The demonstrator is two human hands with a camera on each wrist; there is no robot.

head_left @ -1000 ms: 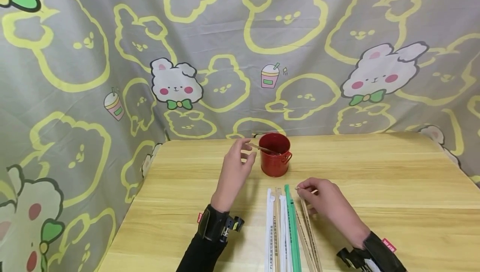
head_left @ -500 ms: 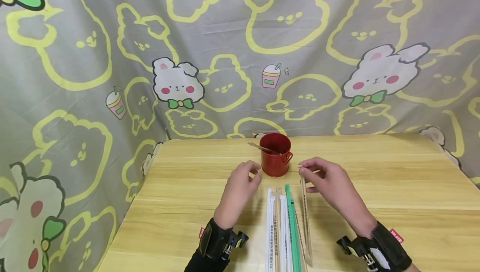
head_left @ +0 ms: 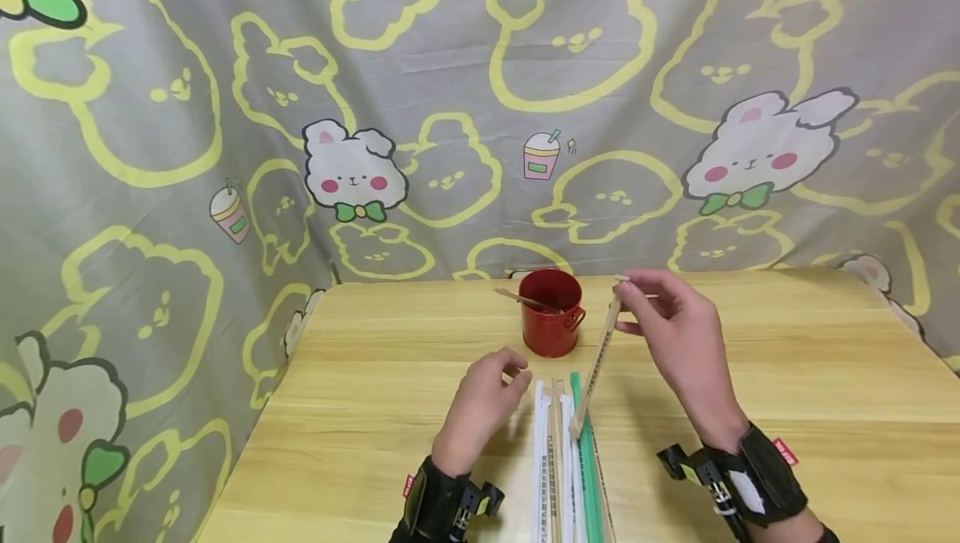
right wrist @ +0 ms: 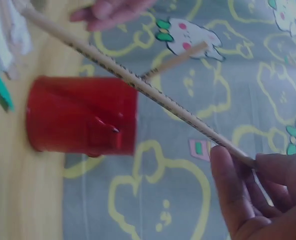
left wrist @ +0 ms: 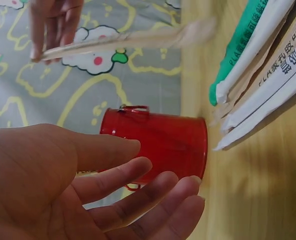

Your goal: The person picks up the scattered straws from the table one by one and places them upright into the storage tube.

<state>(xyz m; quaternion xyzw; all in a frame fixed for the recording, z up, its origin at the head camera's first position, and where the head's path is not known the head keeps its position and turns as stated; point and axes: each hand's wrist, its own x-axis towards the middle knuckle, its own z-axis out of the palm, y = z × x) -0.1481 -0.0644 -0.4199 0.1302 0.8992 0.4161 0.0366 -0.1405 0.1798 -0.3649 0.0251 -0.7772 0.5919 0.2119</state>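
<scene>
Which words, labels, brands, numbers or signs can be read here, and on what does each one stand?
"PLA", then Chinese characters too blurred to quote: green straw.
Print too blurred to read: white straw, lying brown straw, held brown straw in the right hand, tilted straw in the red bucket.
Too small to read: red tag on each wrist strap.

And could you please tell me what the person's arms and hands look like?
The left hand and right hand wear no gloves. Each has a broad black strap at the wrist, with a small red tag and a small dark camera; the right strap also shows a white patch. Black sleeve shows at the picture's bottom edge.
</scene>
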